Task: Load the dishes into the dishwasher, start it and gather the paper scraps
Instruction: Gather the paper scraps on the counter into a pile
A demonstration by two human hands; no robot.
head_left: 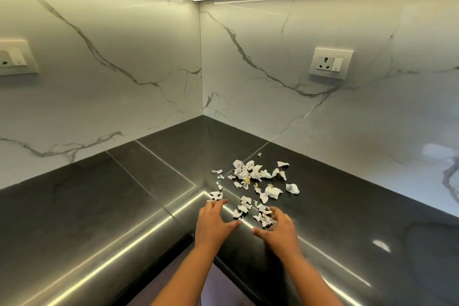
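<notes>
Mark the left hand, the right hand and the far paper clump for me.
left hand (214,221), head view, back of the hand.
right hand (278,227), head view, back of the hand.
far paper clump (248,171), head view, middle of the crumpled pile.

No readable text; print on paper scraps (250,173) too small.

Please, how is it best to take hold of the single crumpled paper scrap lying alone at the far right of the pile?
Pinch the crumpled scrap across its raised folds, probably from above with the right hand. It stands slightly up from the dark countertop, apart from the other scraps, so fingertips can close on both sides.
</notes>
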